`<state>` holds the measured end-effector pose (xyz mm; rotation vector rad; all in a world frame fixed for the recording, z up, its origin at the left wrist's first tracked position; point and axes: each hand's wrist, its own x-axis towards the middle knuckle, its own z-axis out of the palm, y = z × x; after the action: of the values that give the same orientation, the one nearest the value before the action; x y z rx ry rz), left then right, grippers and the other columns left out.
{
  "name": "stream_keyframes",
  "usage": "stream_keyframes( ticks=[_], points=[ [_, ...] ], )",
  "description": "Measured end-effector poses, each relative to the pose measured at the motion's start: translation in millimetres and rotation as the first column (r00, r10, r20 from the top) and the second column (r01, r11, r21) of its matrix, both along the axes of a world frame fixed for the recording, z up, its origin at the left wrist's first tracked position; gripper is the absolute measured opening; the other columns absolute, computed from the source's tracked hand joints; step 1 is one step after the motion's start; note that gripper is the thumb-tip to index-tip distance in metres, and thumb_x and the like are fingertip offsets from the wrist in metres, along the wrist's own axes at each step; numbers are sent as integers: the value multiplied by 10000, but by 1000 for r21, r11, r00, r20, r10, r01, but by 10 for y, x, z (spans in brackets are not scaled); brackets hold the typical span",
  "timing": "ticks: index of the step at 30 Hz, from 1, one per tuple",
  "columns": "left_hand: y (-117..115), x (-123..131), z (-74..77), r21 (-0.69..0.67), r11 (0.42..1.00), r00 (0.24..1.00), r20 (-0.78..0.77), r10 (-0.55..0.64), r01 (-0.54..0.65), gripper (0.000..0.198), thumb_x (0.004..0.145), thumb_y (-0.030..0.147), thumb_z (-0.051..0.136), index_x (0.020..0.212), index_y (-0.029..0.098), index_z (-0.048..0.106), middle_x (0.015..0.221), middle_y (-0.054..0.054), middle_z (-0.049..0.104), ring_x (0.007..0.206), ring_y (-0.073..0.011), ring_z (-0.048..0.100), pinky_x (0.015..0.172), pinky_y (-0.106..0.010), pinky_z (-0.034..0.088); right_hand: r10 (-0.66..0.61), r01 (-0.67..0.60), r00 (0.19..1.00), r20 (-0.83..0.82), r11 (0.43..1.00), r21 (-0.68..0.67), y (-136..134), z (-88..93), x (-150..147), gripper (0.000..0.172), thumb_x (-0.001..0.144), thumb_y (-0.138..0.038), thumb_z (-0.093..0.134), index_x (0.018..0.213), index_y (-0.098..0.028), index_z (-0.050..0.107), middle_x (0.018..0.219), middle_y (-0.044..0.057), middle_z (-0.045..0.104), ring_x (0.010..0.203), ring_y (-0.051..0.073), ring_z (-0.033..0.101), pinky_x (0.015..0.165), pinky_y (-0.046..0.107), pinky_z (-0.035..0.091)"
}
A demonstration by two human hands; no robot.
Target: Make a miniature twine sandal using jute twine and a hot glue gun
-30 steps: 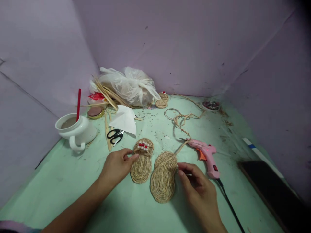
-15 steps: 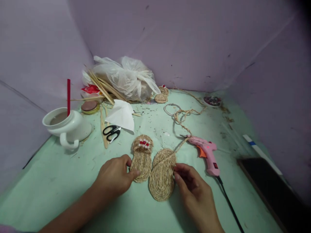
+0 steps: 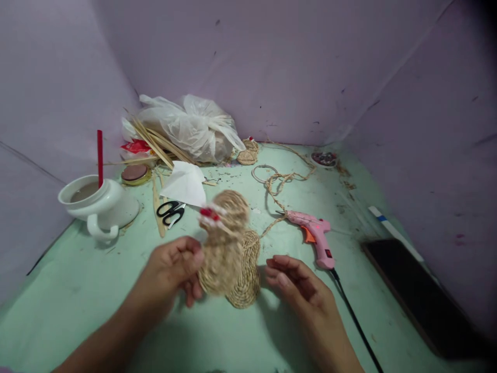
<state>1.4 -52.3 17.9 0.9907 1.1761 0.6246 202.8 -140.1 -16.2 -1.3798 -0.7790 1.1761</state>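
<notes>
Between the thumb and fingers of my left hand (image 3: 170, 272) is a small braided-fibre slipper (image 3: 222, 259), gripped by its left edge. It is tilted up off the table and blurred by motion, with red and white beads across its strap. Behind it, partly covered, a second braided-fibre slipper sole (image 3: 251, 277) lies flat. A braided cord (image 3: 274, 225) runs from that sole toward the glue gun and the ring. My right hand (image 3: 303, 292) hovers just right of the sole, apart from it, fingers loosely curved and holding nothing.
A pink glue gun (image 3: 312, 230) lies at right, its black cable trailing forward, beside a dark phone (image 3: 415, 295). Scissors (image 3: 171, 212), white paper (image 3: 184, 184) and a white mug-like pot (image 3: 101, 207) stand left. A plastic bag (image 3: 194, 127) and a metal ring (image 3: 254, 175) are farther back.
My left hand has lifted the beaded slipper from the table and tilted it over the other sole. My right hand has let go of that sole's edge. The view has shifted slightly.
</notes>
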Motion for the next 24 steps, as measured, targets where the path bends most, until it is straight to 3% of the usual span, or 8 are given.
stream_keyframes(
  ticks=[4, 6, 8, 10, 13, 17, 20, 24],
  points=[
    [-462, 363, -128, -88, 959, 963, 1, -270, 269, 281, 694, 460, 592, 710, 207, 471, 424, 52, 509, 332, -108, 459, 329, -207, 360, 35, -34, 999, -35, 999, 33, -239, 87, 61, 389, 773, -389, 644, 1122, -231, 578, 1077, 123, 682, 925, 254, 671, 726, 343, 566],
    [-550, 443, -175, 76, 917, 909, -183, -374, 392, 220, 739, 405, 566, 690, 197, 513, 448, 50, 488, 376, -94, 432, 373, -204, 342, -45, 45, 999, -2, 999, -29, -309, 66, 131, 380, 769, -367, 655, 1116, -227, 592, 1064, 120, 694, 893, 254, 684, 719, 340, 570],
    [-516, 429, -184, 312, 851, 863, -424, -273, 423, 188, 748, 369, 578, 694, 189, 563, 483, 42, 493, 423, -96, 426, 413, -213, 342, -109, 111, 994, 25, 991, -72, -317, 21, 215, 386, 750, -354, 676, 1104, -211, 617, 1067, 117, 699, 915, 262, 681, 757, 353, 564],
    [-407, 360, -177, 523, 753, 829, -557, -53, 399, 155, 758, 335, 578, 709, 189, 596, 508, 35, 508, 451, -104, 440, 444, -221, 356, -116, 119, 993, 34, 988, -94, -273, -28, 279, 446, 717, -360, 700, 1123, -195, 623, 1096, 116, 692, 972, 276, 664, 804, 377, 550],
    [-259, 256, -209, 674, 633, 817, -565, 111, 380, 146, 804, 254, 536, 681, 195, 588, 513, 41, 512, 449, -95, 445, 453, -210, 364, -93, 99, 994, 63, 989, -108, -175, -96, 293, 532, 713, -386, 686, 1193, -182, 586, 1142, 117, 672, 1051, 282, 628, 868, 415, 519],
    [-256, 192, -352, 788, 474, 868, -488, 94, 392, 85, 812, 162, 535, 732, 186, 550, 675, 11, 584, 559, -91, 521, 531, -201, 422, -109, 137, 950, 293, 988, -78, -180, -167, 252, 574, 767, -409, 605, 1270, -146, 521, 1322, 150, 534, 1212, 296, 500, 994, 488, 404],
    [-295, 166, -436, 829, 382, 874, -475, 100, 407, 74, 795, 129, 564, 838, 185, 542, 813, -23, 604, 739, -129, 577, 656, -239, 465, -17, 39, 793, 609, 999, -23, -336, -174, 312, 531, 818, -338, 562, 1318, -184, 470, 1378, 131, 475, 1277, 283, 425, 1042, 521, 336],
    [-244, 141, -462, 839, 378, 837, -495, 233, 391, 121, 789, 156, 588, 895, 187, 539, 912, -58, 610, 856, -175, 587, 730, -295, 478, 129, -248, 458, 880, 969, -14, -550, -161, 468, 633, 788, -209, 591, 1378, -257, 365, 1400, 111, 431, 1271, 275, 431, 978, 476, 449]
  ],
)
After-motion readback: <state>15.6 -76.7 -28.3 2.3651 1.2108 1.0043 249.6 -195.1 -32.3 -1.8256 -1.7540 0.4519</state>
